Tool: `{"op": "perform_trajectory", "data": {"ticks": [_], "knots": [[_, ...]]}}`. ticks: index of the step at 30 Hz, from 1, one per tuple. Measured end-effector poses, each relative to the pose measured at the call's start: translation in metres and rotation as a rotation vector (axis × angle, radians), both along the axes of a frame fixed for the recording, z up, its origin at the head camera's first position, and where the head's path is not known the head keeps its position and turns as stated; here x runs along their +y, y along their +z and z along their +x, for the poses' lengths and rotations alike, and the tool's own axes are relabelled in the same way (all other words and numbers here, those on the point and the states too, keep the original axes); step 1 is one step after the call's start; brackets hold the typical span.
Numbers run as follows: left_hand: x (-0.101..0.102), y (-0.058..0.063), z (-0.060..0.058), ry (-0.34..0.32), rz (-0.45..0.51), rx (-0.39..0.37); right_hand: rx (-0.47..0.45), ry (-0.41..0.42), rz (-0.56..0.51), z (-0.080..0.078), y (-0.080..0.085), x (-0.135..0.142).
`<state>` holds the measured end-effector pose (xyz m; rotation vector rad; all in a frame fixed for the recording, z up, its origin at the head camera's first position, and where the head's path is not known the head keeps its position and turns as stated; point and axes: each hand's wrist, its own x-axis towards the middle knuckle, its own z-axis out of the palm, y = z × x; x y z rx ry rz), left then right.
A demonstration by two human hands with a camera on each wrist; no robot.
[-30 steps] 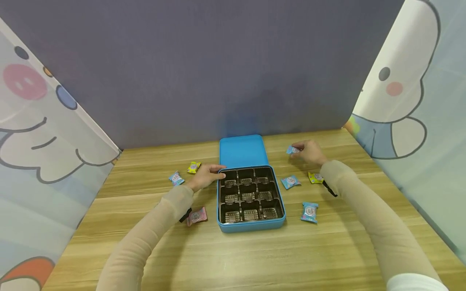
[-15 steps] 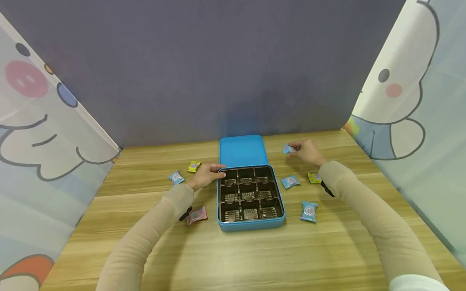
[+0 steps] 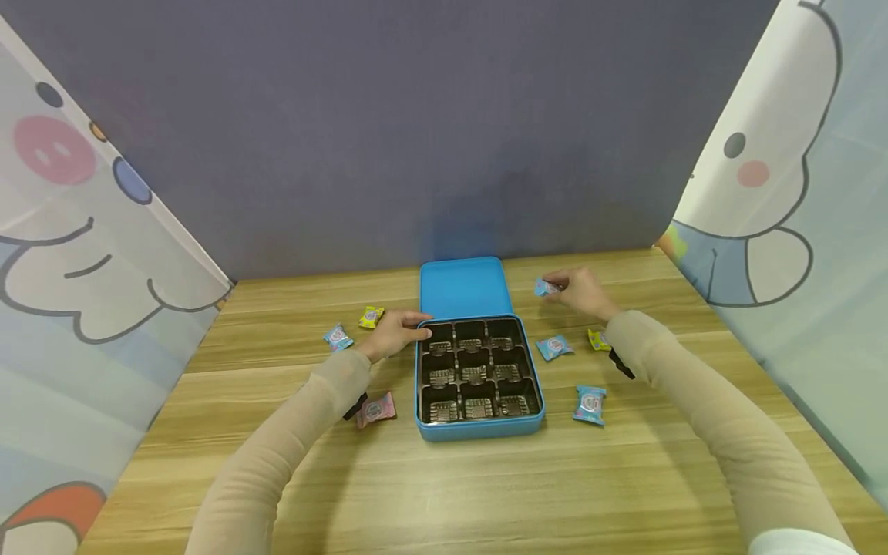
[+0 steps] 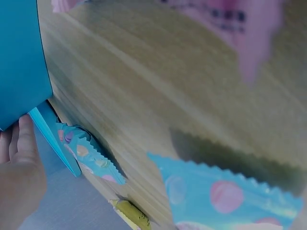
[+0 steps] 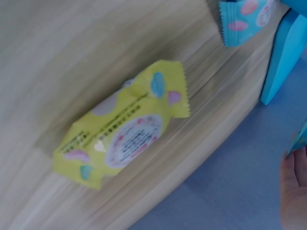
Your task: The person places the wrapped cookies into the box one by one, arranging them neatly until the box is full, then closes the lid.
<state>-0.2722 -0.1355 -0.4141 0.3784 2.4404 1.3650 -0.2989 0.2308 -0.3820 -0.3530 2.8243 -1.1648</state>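
A blue tin box [image 3: 479, 432] with a black divided tray [image 3: 473, 357] stands with its lid [image 3: 463, 286] tipped back. My left hand [image 3: 391, 336] holds the tin's back left corner between thumb and fingers. In the left wrist view its fingers [image 4: 25, 143] meet the blue wall. To the right of the lid, my right hand [image 3: 581, 293] pinches a blue wrapped candy [image 3: 543, 287] above the table. Only an edge of this candy [image 5: 301, 139] shows in the right wrist view. All the tray's compartments look empty.
Right of the tin lie two blue candies [image 3: 590, 405] and a yellow candy [image 5: 122, 124], partly behind my right sleeve in the head view. To the left are a pink candy [image 3: 377, 410], a blue candy [image 3: 338, 338] and a yellow candy [image 3: 371, 317]. A grey panel [image 3: 347, 139] rises behind the table.
My right hand has moved slightly left toward the lid, carrying the blue candy. The left hand and the tin have stayed in place.
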Motion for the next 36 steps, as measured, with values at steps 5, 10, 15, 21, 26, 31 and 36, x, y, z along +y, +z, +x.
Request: {"op": "perform_trajectory", "data": {"ticks": [5,10,15,21,26,31,36], "knots": [[0.001,0.000,0.000,0.009,-0.017,0.009,-0.004,0.011,0.010,0.004,0.002,-0.004],[0.003,0.001,-0.001,0.010,-0.012,0.013,-0.004,0.000,0.009,0.006,0.003,-0.008],[0.002,-0.001,-0.001,0.016,-0.014,0.010,-0.006,-0.011,-0.015,0.007,0.005,-0.012],[0.000,-0.002,0.001,0.021,-0.014,0.008,-0.014,-0.002,-0.026,0.011,0.007,-0.016],[0.000,-0.002,0.001,0.012,-0.013,0.011,-0.007,0.011,-0.049,0.015,0.008,-0.020],[0.000,-0.002,-0.001,0.019,-0.003,0.005,0.003,0.039,-0.046,0.017,0.011,-0.026],[0.000,-0.002,-0.002,0.016,-0.002,-0.007,0.011,0.057,-0.037,0.020,0.016,-0.034]]}}
